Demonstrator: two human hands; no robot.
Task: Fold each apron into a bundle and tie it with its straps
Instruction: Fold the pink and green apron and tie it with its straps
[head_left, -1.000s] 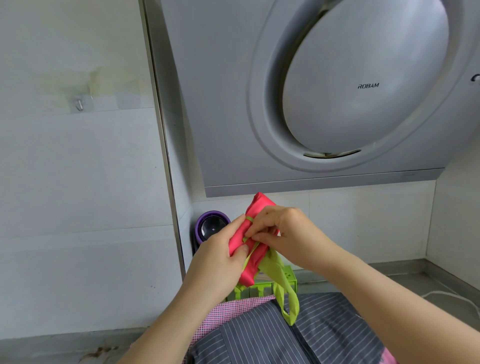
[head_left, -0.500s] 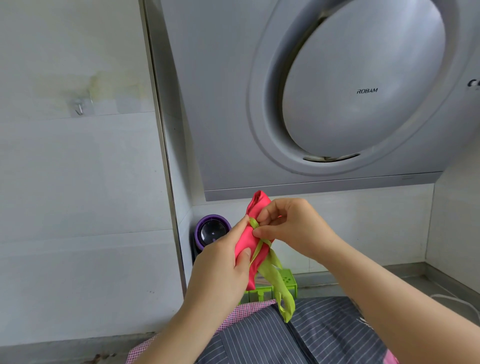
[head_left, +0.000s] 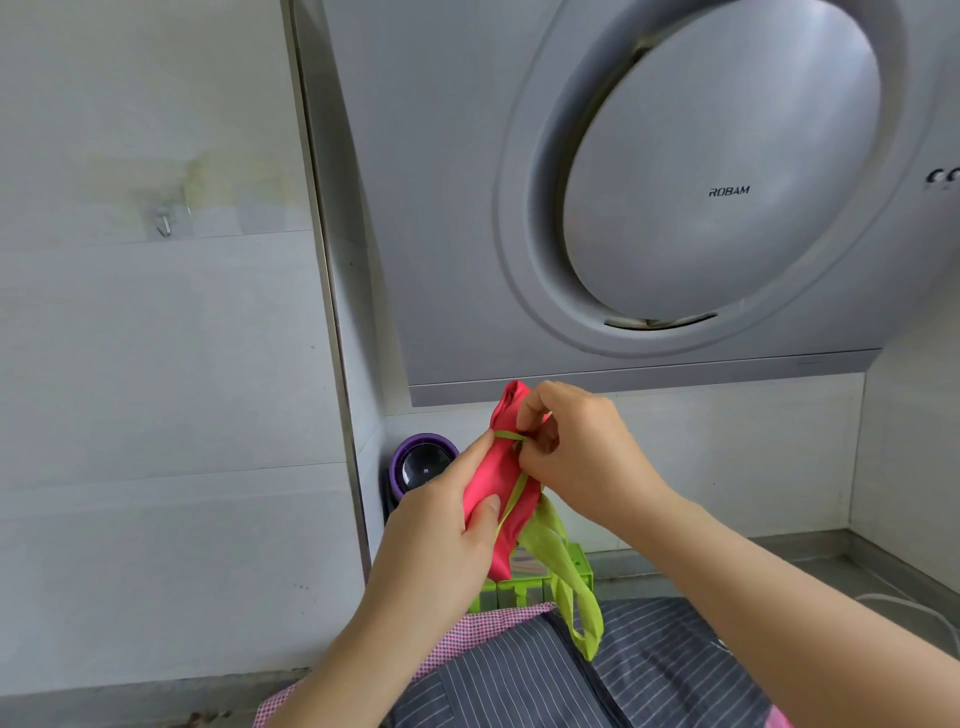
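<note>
A pink-red apron rolled into a narrow bundle (head_left: 506, 499) stands upright in the air in front of me. My left hand (head_left: 447, 530) grips its lower half, thumb pressed on its front. A thin lime-green strap (head_left: 511, 435) wraps around the upper part of the bundle, and my right hand (head_left: 571, 457) pinches that strap at the bundle's right side. A wider green strap loop (head_left: 571, 592) hangs down below the bundle. A dark grey striped apron (head_left: 597, 675) lies under my arms, with pink checked fabric (head_left: 478, 629) at its left edge.
A large grey range hood (head_left: 675, 208) fills the upper right, close above my hands. A purple round-lidded container (head_left: 423, 462) stands in the back corner, a green plastic box (head_left: 519, 587) beside it. White tiled wall (head_left: 156, 364) on the left; a white cable (head_left: 904, 605) at right.
Both hands and the bundle rose a little. My right hand shifted up the bundle, pulling the thin green strap around its upper part.
</note>
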